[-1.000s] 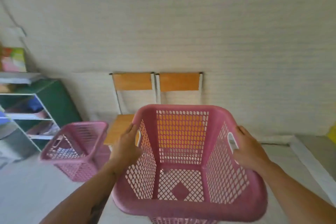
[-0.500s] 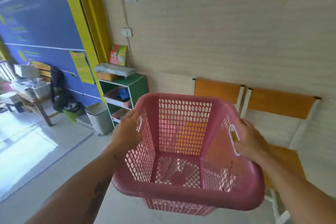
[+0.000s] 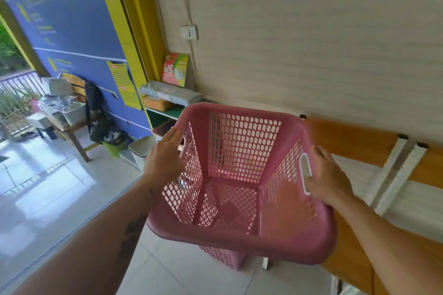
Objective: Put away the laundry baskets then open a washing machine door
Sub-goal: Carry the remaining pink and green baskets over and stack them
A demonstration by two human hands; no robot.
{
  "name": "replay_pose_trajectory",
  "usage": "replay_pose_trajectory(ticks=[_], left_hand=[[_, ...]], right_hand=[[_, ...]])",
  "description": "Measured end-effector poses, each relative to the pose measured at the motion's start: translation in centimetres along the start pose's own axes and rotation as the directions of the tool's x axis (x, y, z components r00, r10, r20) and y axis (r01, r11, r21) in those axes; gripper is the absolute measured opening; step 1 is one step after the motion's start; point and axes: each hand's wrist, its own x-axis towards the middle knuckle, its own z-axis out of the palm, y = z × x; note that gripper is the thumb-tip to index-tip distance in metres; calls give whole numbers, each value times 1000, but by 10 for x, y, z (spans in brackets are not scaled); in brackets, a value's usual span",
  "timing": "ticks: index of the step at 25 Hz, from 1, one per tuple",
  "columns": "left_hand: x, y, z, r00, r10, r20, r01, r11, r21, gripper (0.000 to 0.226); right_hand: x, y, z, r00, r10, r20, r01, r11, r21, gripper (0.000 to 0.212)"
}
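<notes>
I hold an empty pink plastic laundry basket (image 3: 242, 239) with perforated walls in the air in front of me, tilted slightly. My left hand (image 3: 163, 163) grips its left side at the white handle slot. My right hand (image 3: 328, 177) grips the right side at the other white slot. Under the held basket, the lower part of a second pink basket (image 3: 225, 256) shows on the floor. No washing machine is in view.
Two orange-backed chairs (image 3: 350, 139) stand against the beige wall on the right. A green shelf unit (image 3: 165, 112) with boxes on top stands behind the basket. Left of it are a white bin (image 3: 141, 148), a table and a blue wall. Tiled floor lies at the left.
My view has swung left while both hands kept the basket. The chairs have shifted to the right of view, and the shelf, bin and blue wall have come in.
</notes>
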Motion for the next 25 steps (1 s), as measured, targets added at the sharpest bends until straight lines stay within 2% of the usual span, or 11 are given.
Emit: replay_pose_trajectory(ticks=[3, 5, 9, 12, 14, 17, 20, 25], left_hand=[[47, -42, 33, 999, 35, 19, -35, 999, -3, 71], [83, -77, 63, 996, 57, 73, -54, 998, -38, 81], [142, -145, 132, 978, 110, 180, -90, 989, -117, 95], [168, -184, 185, 956, 114, 270, -58, 977, -207, 98], [173, -201, 219, 934, 104, 342, -24, 972, -232, 99], [173, -227, 286, 901, 86, 424, 35, 962, -271, 97], [154, -251, 355, 868, 72, 492, 89, 951, -297, 97], [91, -295, 460, 773, -29, 634, 176, 969, -171, 97]], right_hand=[[43, -16, 35, 1000, 16, 12, -16, 1000, 6, 56], [70, -27, 62, 998, 56, 7, -56, 998, 10, 55], [113, -47, 121, 982, 174, 71, -171, 984, -44, 87], [136, -52, 170, 956, 270, 115, -266, 963, -49, 85], [143, -49, 202, 929, 353, 116, -344, 935, -91, 82], [148, -38, 257, 857, 484, 176, -462, 873, -154, 97], [146, -18, 318, 796, 562, 226, -530, 827, -188, 103], [122, 19, 431, 727, 620, 295, -622, 776, -99, 110]])
